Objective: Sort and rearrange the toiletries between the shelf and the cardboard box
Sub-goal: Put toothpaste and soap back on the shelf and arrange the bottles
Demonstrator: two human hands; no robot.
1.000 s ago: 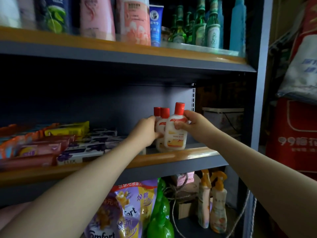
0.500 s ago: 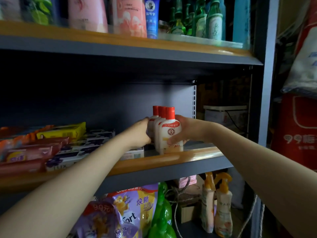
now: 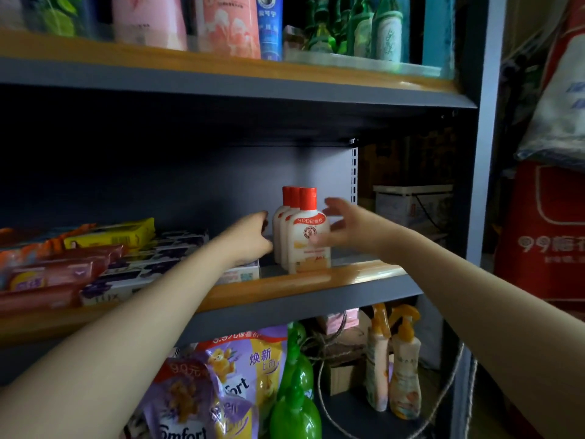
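Three white lotion bottles with red caps (image 3: 305, 236) stand upright in a tight row, one behind another, on the middle shelf (image 3: 316, 280) near its front edge. My left hand (image 3: 250, 239) sits just left of the row, fingers loosely curled close to the rear bottles; contact is unclear. My right hand (image 3: 342, 226) hovers at the right of the front bottle, blurred, fingers spread and holding nothing. No cardboard box for sorting is identifiable in view.
Soap bars and boxed soaps (image 3: 95, 261) fill the middle shelf's left part. Tubes and green bottles (image 3: 364, 26) line the top shelf. Below are Comfort refill bags (image 3: 221, 384), green bottles (image 3: 296, 397) and spray bottles (image 3: 395, 359). Red sacks (image 3: 547, 236) stand right of the rack.
My right hand set the front bottle down into the row, then let go and opened away from it. My left hand stayed beside the bottles.
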